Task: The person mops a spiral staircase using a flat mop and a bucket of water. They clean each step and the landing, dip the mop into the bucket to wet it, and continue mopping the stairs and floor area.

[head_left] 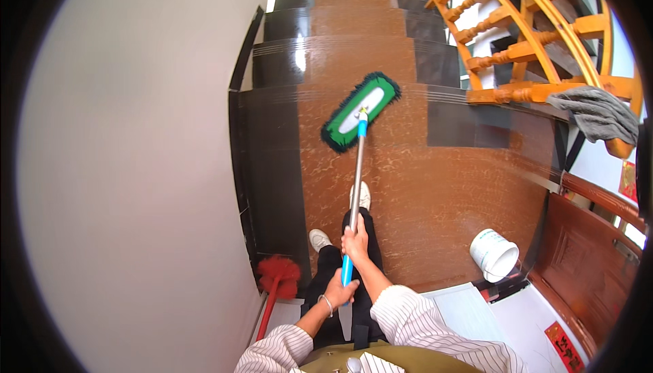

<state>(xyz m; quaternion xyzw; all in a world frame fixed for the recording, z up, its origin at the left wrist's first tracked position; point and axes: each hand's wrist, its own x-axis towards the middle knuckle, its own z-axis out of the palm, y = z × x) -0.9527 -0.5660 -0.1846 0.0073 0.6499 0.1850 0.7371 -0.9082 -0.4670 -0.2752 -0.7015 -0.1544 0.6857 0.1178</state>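
Both my hands grip the pole of a flat mop (358,175). My right hand (355,241) is wrapped round it where the metal tube meets the blue grip. Lower down, my left hand (339,287), with a bracelet at the wrist, closes round the blue grip near its end. Ahead of my feet, the mop head (335,133) sits slantwise at the striped edge of the nearest stair. Its plate is green and white, with a dark fringe around it.
Brown stairs (360,26) with black borders stretch ahead. A wooden railing (507,94) with a grey cloth (598,111) on its post stands right. A white bucket (494,254) is near a brown door (585,257). A red brush (277,274) leans by the left wall (136,155).
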